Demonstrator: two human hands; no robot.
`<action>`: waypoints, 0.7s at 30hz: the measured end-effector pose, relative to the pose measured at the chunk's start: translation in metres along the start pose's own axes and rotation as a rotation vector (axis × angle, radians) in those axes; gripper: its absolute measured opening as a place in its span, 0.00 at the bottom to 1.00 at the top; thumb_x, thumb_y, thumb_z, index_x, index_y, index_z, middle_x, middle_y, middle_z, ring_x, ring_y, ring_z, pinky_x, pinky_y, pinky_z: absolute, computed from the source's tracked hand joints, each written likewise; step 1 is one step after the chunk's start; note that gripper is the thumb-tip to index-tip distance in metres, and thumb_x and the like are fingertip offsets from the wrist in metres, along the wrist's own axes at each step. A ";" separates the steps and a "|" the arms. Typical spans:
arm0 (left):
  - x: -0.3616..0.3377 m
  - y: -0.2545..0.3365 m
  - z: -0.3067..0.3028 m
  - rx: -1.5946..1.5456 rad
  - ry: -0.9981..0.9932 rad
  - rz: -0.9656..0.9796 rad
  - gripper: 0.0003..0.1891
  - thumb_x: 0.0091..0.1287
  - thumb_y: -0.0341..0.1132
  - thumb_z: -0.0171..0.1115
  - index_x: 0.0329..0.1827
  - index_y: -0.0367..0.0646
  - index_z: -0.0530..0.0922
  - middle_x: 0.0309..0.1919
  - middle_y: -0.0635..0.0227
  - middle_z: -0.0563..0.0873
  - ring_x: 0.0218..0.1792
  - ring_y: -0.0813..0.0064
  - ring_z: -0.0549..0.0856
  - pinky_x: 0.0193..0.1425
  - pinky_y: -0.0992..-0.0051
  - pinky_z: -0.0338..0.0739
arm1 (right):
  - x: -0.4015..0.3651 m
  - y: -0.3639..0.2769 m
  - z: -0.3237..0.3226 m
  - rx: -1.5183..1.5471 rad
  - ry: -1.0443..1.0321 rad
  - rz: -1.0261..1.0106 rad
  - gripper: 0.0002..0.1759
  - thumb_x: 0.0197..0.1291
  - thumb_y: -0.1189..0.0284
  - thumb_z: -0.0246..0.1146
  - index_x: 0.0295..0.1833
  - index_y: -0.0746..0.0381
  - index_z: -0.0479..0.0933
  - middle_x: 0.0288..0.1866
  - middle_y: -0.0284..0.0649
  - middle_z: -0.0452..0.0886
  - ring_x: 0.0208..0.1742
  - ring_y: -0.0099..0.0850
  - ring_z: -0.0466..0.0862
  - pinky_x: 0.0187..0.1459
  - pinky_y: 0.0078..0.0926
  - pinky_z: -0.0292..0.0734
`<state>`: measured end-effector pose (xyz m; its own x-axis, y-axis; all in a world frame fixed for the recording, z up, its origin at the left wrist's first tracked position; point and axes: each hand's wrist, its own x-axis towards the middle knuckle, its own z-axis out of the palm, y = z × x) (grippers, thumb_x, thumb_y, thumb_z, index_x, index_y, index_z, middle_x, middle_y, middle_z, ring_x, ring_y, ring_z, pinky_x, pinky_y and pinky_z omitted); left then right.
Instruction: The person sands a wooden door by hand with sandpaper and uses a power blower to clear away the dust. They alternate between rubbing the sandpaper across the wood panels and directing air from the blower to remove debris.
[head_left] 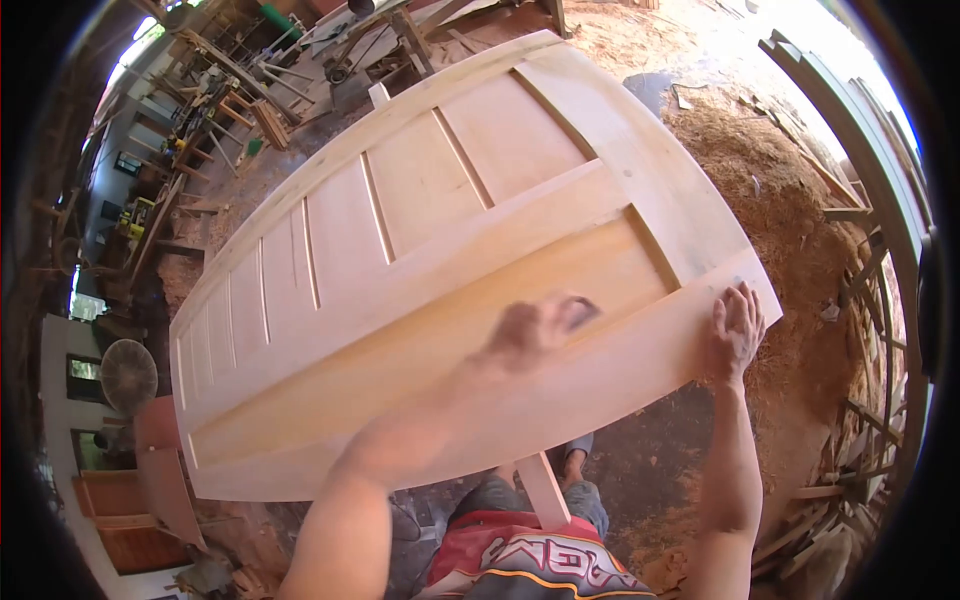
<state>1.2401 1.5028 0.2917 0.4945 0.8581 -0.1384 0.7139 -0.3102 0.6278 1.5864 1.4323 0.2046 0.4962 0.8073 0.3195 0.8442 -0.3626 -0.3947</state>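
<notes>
Head view, reading left to right: we see a round fan (128,375) at the far left, with a cluttered workbench (215,95) above it. A pale wooden panelled door (420,200) lies flat across the middle. Its long axis runs from lower left to upper right, with narrow slats at the left end and wider panels toward the right.

Our left hand (540,325) is over the door's broad lower panel, too blurred for us to tell whether it is clenched or loose. Our right hand (735,330) lies flat with fingers spread on the door's near right corner, gripping nothing. A sawdust heap (790,210) lies to the right. Lettering on the red garment (520,560) below is cut off and unreadable.
</notes>
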 end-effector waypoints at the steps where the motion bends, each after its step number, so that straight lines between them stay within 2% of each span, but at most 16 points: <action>1: -0.015 -0.036 -0.027 0.051 0.097 -0.048 0.12 0.80 0.45 0.57 0.55 0.51 0.84 0.34 0.60 0.92 0.31 0.59 0.92 0.33 0.59 0.85 | 0.001 -0.002 -0.001 -0.004 0.003 -0.008 0.20 0.71 0.59 0.64 0.63 0.55 0.81 0.78 0.40 0.75 0.83 0.40 0.66 0.82 0.45 0.53; 3: -0.038 -0.132 -0.050 0.145 0.387 0.017 0.17 0.75 0.51 0.65 0.52 0.47 0.84 0.33 0.61 0.92 0.32 0.56 0.92 0.33 0.56 0.84 | 0.001 -0.008 -0.001 -0.014 0.028 0.011 0.19 0.70 0.60 0.65 0.62 0.55 0.81 0.77 0.40 0.76 0.82 0.40 0.67 0.81 0.44 0.54; 5: -0.053 -0.156 -0.069 0.306 0.287 -0.092 0.24 0.68 0.59 0.71 0.47 0.47 0.82 0.34 0.63 0.91 0.36 0.57 0.91 0.38 0.56 0.84 | -0.004 -0.013 -0.004 -0.016 0.022 0.015 0.18 0.70 0.62 0.64 0.62 0.57 0.81 0.77 0.42 0.76 0.82 0.41 0.68 0.81 0.43 0.55; 8: -0.036 -0.176 -0.052 0.334 0.347 0.070 0.27 0.62 0.61 0.76 0.42 0.45 0.79 0.35 0.64 0.88 0.40 0.58 0.88 0.42 0.59 0.81 | 0.003 -0.013 -0.003 -0.006 0.043 0.021 0.18 0.70 0.63 0.64 0.61 0.58 0.81 0.76 0.42 0.77 0.81 0.43 0.68 0.81 0.44 0.56; 11: 0.011 -0.179 -0.038 0.409 0.435 0.063 0.28 0.62 0.63 0.74 0.41 0.45 0.78 0.35 0.63 0.85 0.40 0.56 0.84 0.46 0.57 0.79 | 0.003 -0.007 0.002 0.007 0.046 0.020 0.18 0.69 0.64 0.65 0.61 0.56 0.81 0.76 0.41 0.77 0.81 0.42 0.69 0.81 0.44 0.56; 12: 0.032 -0.171 -0.029 0.394 0.437 0.142 0.29 0.62 0.62 0.74 0.41 0.44 0.78 0.35 0.62 0.85 0.40 0.55 0.83 0.48 0.56 0.78 | 0.002 -0.004 0.002 0.008 0.044 0.017 0.18 0.68 0.64 0.65 0.60 0.56 0.82 0.76 0.40 0.77 0.81 0.42 0.69 0.81 0.44 0.56; 17: 0.152 -0.093 0.011 0.284 0.437 0.333 0.29 0.64 0.63 0.72 0.42 0.43 0.78 0.39 0.61 0.85 0.47 0.53 0.83 0.56 0.56 0.76 | 0.000 -0.008 0.002 0.012 0.018 0.036 0.18 0.68 0.64 0.64 0.62 0.55 0.81 0.76 0.40 0.76 0.81 0.41 0.68 0.81 0.43 0.56; 20: 0.140 -0.103 0.009 0.294 0.502 0.325 0.29 0.64 0.64 0.71 0.41 0.43 0.79 0.39 0.61 0.85 0.47 0.53 0.83 0.57 0.56 0.77 | -0.001 -0.008 -0.002 -0.024 0.016 0.017 0.19 0.69 0.65 0.64 0.63 0.56 0.81 0.77 0.40 0.76 0.81 0.41 0.68 0.81 0.43 0.56; 21: 0.113 -0.115 -0.005 0.306 0.416 0.247 0.29 0.64 0.63 0.71 0.42 0.43 0.78 0.38 0.61 0.85 0.47 0.53 0.83 0.56 0.56 0.77 | 0.002 -0.010 -0.002 -0.031 0.021 0.018 0.19 0.69 0.65 0.64 0.63 0.57 0.81 0.76 0.40 0.76 0.81 0.41 0.68 0.81 0.43 0.57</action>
<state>1.2112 1.6377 0.2072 0.4724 0.8146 0.3365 0.7436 -0.5734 0.3441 1.5792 1.4368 0.2105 0.5156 0.7905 0.3306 0.8407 -0.3920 -0.3737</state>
